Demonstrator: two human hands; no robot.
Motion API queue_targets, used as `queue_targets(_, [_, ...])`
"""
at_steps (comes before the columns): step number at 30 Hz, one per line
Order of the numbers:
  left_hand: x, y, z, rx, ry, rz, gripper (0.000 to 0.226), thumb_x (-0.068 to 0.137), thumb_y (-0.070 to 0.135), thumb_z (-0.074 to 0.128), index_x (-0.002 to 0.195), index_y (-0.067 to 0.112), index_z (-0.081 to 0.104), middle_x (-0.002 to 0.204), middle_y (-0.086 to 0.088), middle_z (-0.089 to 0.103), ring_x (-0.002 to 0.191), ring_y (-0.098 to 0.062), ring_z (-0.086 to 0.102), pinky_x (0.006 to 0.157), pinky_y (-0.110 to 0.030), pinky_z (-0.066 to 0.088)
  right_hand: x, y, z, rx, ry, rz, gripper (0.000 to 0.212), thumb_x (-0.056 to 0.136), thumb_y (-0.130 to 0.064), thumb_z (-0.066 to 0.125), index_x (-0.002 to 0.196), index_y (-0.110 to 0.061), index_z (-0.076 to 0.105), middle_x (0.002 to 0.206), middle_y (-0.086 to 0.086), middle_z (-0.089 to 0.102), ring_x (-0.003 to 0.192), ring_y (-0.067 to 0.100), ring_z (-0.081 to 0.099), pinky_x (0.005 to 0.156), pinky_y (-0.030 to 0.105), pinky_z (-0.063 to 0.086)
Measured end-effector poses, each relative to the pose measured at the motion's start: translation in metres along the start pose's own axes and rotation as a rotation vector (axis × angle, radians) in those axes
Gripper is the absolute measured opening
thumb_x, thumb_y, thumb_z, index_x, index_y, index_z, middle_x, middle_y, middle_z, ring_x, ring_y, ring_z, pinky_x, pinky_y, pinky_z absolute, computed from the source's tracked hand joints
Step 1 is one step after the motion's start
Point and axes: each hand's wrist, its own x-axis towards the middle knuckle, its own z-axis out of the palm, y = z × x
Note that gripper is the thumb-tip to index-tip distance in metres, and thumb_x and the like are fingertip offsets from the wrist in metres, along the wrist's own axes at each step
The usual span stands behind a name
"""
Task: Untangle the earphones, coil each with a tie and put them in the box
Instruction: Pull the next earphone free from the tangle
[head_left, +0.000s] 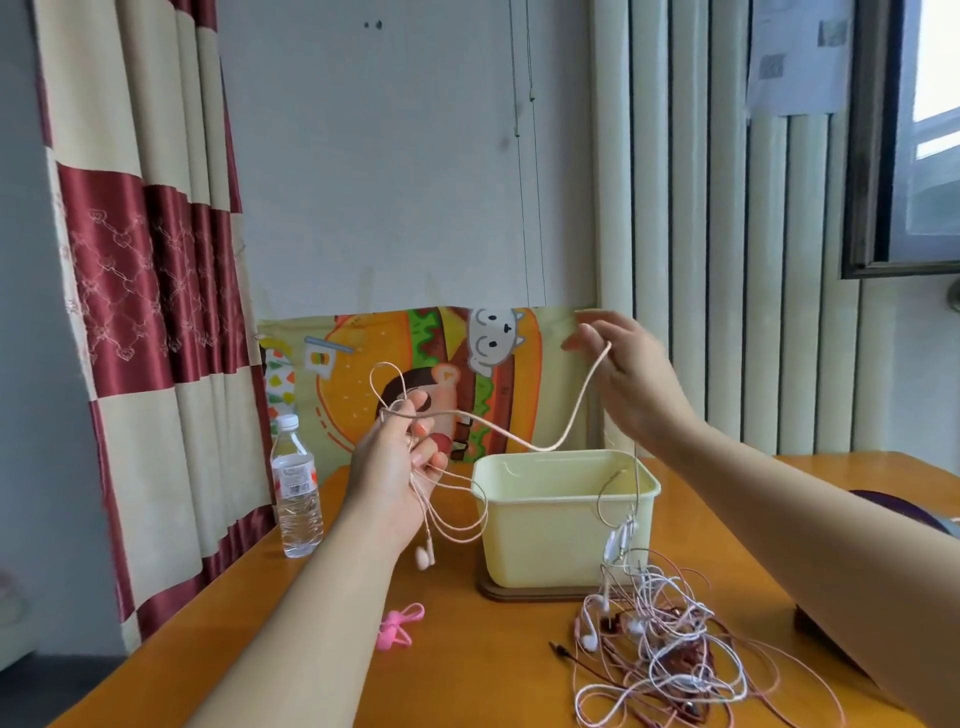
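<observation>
Meanwhile both hands grip one pink earphone cord (524, 439); bottle label (295, 479) unreadable.

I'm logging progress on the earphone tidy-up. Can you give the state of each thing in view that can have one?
Left hand: shut on pink earphone cable, loops gathered.
Right hand: pinching the same cable, raised.
Pink earphone cable: partly coiled, slack between hands.
Box: open, no coiled earphones visible inside.
Earphone pile: tangled on table.
Pink tie: unused on table.
Water bottle: upright, capped.
</observation>
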Motion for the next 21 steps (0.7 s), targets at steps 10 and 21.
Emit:
queue_targets(10, [-0.006,-0.012,0.010,0.306,-0.094,-0.048,0.015,0.097,0.013,0.049,0.086,0.013,0.060,0.067,0.001,0.048,0.036,-0.002,0.031,0.050,-0.020,0.029,0.037,-0.041,-0.003,-0.145,-0.248,-0.251,0.039,0.102,-0.025,0.038,0.097,-0.007,0.072,0.123,0.014,0.062,0.137,0.020,0.037,0.099,0.018,0.027])
queue_targets(21, [-0.006,-0.003,-0.006,0.459,-0.061,0.002,0.013,0.097,0.012,0.047,0.090,0.011,0.057,0.070,0.000,0.046,0.033,-0.001,0.030,0.049,-0.021,0.028,0.037,-0.062,0.008,-0.182,-0.389,-0.279,0.039,0.101,-0.028,0.040,0.093,-0.003,0.069,0.091,0.008,0.065,0.087,0.021,0.060,0.077,0.035,0.046])
